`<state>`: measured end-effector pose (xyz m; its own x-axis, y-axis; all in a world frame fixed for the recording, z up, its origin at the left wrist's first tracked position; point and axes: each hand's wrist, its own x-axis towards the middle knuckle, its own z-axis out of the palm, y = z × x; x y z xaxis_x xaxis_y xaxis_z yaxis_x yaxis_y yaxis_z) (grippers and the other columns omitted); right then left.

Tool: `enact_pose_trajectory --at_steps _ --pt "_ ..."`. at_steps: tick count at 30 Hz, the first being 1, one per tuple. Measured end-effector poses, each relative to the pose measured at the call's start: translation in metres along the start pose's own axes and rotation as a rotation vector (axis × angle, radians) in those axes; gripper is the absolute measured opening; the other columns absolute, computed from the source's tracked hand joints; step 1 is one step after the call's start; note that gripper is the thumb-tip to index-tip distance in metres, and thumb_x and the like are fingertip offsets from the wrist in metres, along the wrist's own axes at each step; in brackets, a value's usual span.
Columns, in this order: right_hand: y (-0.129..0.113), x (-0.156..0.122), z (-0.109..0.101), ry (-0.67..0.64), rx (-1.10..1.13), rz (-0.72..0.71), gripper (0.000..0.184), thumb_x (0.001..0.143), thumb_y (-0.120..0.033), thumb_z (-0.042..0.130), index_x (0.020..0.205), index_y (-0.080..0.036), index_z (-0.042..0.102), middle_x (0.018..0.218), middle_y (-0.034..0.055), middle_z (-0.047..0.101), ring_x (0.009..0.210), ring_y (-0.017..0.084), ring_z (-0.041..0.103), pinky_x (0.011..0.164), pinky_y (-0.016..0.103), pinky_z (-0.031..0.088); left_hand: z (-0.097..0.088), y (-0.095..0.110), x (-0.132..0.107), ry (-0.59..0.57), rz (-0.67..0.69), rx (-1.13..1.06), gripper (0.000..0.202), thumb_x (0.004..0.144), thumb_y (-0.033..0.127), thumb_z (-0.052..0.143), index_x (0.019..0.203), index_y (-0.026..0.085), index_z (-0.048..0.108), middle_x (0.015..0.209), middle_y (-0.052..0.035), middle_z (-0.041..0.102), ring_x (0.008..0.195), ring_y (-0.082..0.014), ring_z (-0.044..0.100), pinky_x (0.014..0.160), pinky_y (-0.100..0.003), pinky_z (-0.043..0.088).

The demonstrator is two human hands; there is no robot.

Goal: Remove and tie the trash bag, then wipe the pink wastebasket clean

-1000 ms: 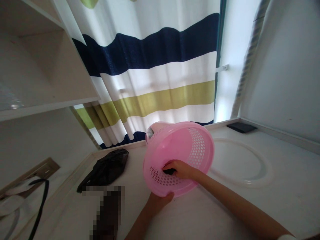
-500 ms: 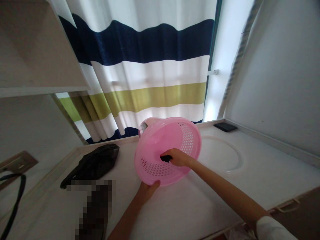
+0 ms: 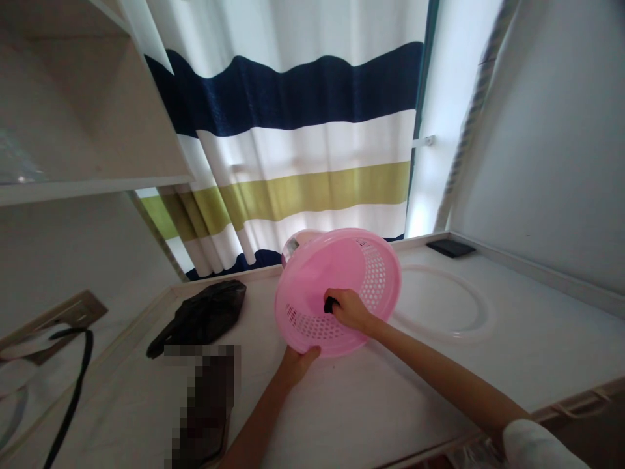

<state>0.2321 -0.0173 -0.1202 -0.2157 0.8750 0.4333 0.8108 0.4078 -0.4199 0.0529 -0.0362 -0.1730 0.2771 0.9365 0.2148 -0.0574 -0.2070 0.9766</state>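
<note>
A pink plastic basket (image 3: 334, 260) with perforated sides is tilted on the white tabletop (image 3: 351, 404), its open mouth towards me. My left hand (image 3: 297, 366) grips the lower rim, thumb over the edge. Inside the basket, my right hand (image 3: 349, 309) is closed around a small, crumpled black thing (image 3: 331, 304), perhaps a cloth; most of it is hidden by the fingers. Behind the basket's left side, part of another pinkish object (image 3: 291, 246) shows. To the right lies a pale plastic ring (image 3: 481, 309) on the table.
A crumpled black plastic bag (image 3: 208, 312) lies at the left, with a blurred-out dark object (image 3: 205, 407) nearer me. A flat black object (image 3: 450, 247) rests at the back right. A striped curtain (image 3: 293, 143) hangs behind; a black cable (image 3: 78, 391) hangs at left.
The whole scene has shifted slightly rightward with the camera. My right hand has moved a little inside the basket, and less of the black thing shows. The left hand keeps its hold.
</note>
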Motion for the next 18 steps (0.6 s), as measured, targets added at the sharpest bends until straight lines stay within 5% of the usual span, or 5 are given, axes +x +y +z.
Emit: enact_pose_trajectory --at_steps 4,9,18 --pt "-0.002 0.011 -0.004 0.014 -0.105 0.077 0.021 0.075 -0.023 0.039 0.085 -0.018 0.056 0.078 0.0030 0.062 0.072 0.014 0.055 0.064 0.022 0.036 -0.006 -0.001 0.002 -0.033 -0.006 -0.010 0.049 0.054 0.013 0.065 0.102 0.015 0.055 0.110 -0.0098 0.055 0.111 -0.0270 0.043 0.101 -0.044 0.020" --pt "0.002 0.034 0.017 -0.085 -0.286 0.186 0.046 0.075 -0.056 0.037 0.086 -0.016 0.057 0.081 0.0090 0.062 0.077 0.020 0.056 0.065 0.028 0.038 -0.007 -0.006 0.005 -0.017 -0.008 -0.076 0.053 0.051 0.010 0.067 0.102 0.017 0.055 0.111 -0.0094 0.054 0.112 -0.0272 0.042 0.101 -0.042 0.022" --pt "0.000 0.044 0.065 -0.166 -0.368 0.186 0.047 0.084 -0.042 0.022 0.085 -0.014 0.060 0.082 0.0134 0.062 0.076 0.019 0.057 0.065 0.028 0.039 -0.010 -0.008 0.002 -0.065 0.114 -0.054 0.067 0.049 0.007 0.066 0.113 0.016 0.045 0.120 -0.0113 0.046 0.114 -0.0299 0.037 0.098 -0.048 0.025"
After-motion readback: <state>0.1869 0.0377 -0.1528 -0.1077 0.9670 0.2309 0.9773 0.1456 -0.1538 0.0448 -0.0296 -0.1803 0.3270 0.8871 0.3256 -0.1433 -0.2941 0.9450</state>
